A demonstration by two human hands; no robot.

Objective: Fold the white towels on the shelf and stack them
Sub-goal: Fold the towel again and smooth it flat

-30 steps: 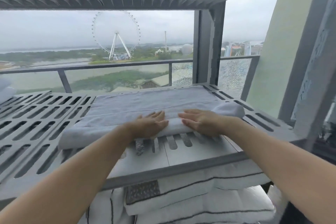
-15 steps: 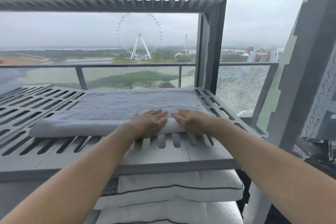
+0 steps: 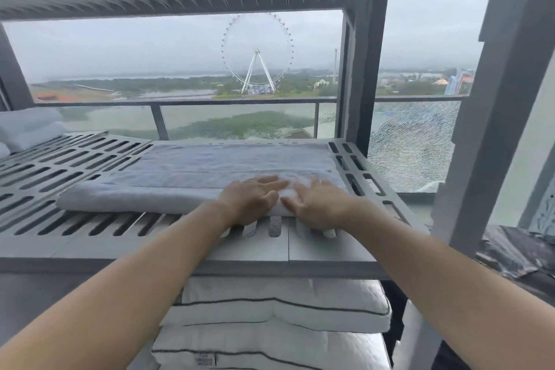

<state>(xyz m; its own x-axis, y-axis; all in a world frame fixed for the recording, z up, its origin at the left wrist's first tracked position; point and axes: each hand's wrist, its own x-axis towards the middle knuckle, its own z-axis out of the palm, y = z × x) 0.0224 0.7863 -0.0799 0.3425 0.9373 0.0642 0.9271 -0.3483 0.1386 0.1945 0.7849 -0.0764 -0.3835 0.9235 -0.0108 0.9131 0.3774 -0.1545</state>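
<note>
grey slotted shelf point(image 3: 75, 159) of a metal rack fills the view, standing against a glass balcony railing point(image 3: 240, 100) with a ferris wheel point(image 3: 257, 51) far off under an overcast sky

on that shelf, toward its right half, lies the white towel point(image 3: 186, 177), folded into a long flat band that runs left to right, its near edge a thick rounded fold close to the shelf's front lip. both hands press down on the right end of this near edge, side by side and almost touching. the left hand point(image 3: 250, 200) lies palm down with fingers spread flat over the fold; its grip is wide, pressing and not pinching. the right hand point(image 3: 318, 204) also lies flat, fingers stretched toward the left hand, grip likewise wide, though a small bit of towel shows under its heel at the front, so whether the thumb tucks beneath i cannot tell. the fingertips are blurred

at the far left of the same shelf sits a stack of folded towels point(image 3: 28, 126), well apart from the one under the hands. on the level below, striped white pillows point(image 3: 282, 306) lie piled. right of the rack's upright post, a railing panel point(image 3: 411, 144) shows cracked, shattered glass
</note>
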